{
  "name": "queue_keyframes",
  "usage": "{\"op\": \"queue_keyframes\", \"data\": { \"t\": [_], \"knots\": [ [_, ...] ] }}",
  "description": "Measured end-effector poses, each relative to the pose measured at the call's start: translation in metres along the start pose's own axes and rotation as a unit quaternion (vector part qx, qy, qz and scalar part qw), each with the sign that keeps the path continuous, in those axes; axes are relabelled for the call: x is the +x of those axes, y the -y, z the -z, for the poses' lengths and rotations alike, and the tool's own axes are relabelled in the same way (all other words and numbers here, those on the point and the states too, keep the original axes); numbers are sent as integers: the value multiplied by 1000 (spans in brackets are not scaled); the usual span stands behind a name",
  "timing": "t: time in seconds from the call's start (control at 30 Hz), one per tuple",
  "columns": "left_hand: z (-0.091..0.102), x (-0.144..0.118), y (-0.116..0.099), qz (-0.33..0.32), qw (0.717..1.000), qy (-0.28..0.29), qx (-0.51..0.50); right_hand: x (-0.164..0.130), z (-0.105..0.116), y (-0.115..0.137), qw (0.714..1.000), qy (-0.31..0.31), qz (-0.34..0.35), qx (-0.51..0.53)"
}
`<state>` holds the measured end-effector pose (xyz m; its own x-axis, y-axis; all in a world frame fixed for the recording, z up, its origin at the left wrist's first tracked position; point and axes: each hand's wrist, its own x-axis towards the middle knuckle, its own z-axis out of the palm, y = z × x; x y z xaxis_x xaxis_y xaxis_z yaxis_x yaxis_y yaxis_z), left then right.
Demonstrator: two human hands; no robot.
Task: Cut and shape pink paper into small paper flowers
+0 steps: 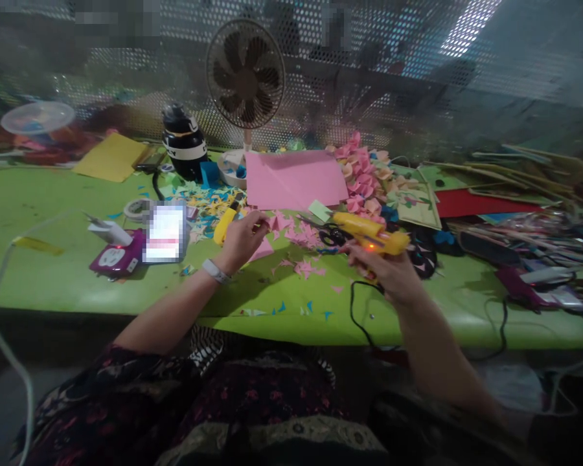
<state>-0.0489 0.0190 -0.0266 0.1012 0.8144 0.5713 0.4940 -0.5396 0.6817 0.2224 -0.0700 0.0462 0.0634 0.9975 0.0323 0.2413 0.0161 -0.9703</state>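
Nearest to us, our right hand (391, 272) is clenched round the grip of the yellow plastic hot-glue gun (369, 234), whose small red light glows and whose black cord (357, 310) drops over the edge of the bright green table (53, 272). Our left hand (240, 241) pinches a small folded piece of pink paper (263, 249) just above the table, with the gun's nozzle pointing toward it but not touching. We judge this to be the gluing step: the next move calls for bringing the nozzle tip to the fold and squeezing out only a small bead, with our fingers kept off the hot glue.

Pink and blue paper scraps (304, 262) lie scattered between our hands. Beyond them lies a large pink paper sheet (294, 178). Farther back, a shallow white round tray (230, 169) under the small white desk fan (246, 74) holds a few blue bits; what else is in it we cannot tell.
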Motion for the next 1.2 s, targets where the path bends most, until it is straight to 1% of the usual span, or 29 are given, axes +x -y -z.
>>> {"op": "queue_keyframes", "data": {
  "t": [0.07, 0.13, 0.2, 0.27, 0.4, 0.53, 0.7, 0.97, 1.2],
  "knots": [
    [0, 1, 1, -4, 1000, -11, 15, 4, -27, 7, 998, 67, 5, -7],
    [1, 2, 2, -15, 999, -20, 20, 12, -47, 9, 992, 122, 21, 1],
    [2, 3, 2, -15, 1000, -24, 11, 22, -59, 8, 987, 154, 38, 14],
    [3, 4, 2, -10, 1000, -24, -6, 30, -65, 4, 985, 167, 33, 21],
    [3, 4, 3, 5, 999, -11, -49, 36, -66, 1, 984, 177, -9, 15],
    [2, 3, 4, 46, 994, -15, -102, 36, -64, -2, 985, 171, -13, 7],
    [3, 4, -4, 87, 982, -9, -169, 37, -60, -9, 985, 170, -9, -1],
    [4, 4, -11, 91, 979, -7, -181, 33, -62, -10, 984, 173, -13, 40],
    [3, 4, -12, 99, 975, -12, -201, 36, -64, -17, 987, 151, 17, 46]
  ]
}}
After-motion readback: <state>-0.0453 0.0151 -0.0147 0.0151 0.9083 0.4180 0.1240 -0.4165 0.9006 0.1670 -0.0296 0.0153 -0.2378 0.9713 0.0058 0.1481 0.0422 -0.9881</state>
